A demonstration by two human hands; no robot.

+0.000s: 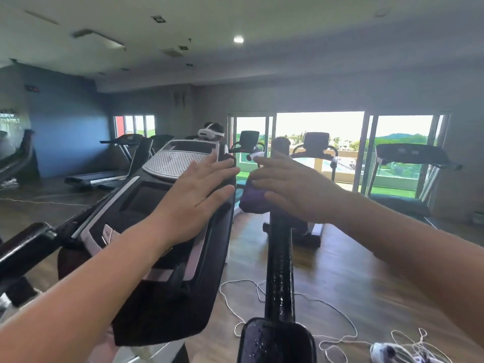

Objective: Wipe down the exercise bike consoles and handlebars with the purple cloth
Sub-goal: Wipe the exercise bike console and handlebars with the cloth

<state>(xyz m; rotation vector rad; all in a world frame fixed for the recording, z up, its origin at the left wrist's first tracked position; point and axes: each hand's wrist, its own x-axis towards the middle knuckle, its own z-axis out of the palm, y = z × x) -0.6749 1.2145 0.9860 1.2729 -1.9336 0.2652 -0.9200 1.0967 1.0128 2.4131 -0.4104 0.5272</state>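
A black console point(157, 231) with a grey perforated panel and dark screen fills the centre left. My left hand point(199, 195) lies flat on its right side, fingers straight and spread. To its right a black handlebar point(279, 258) runs away from me, wet with droplets. The purple cloth point(250, 196) is draped over the bar's far end. My right hand point(293, 187) rests on the cloth with straight fingers pointing left, pressing it onto the bar.
White cord point(337, 326) lies looped on the wooden floor at the lower right, beside a white shoe point(390, 352). Treadmills point(408, 158) stand along the windows ahead. A person wearing a white headset point(209, 132) is behind the console. Another treadmill point(104, 176) sits at the left.
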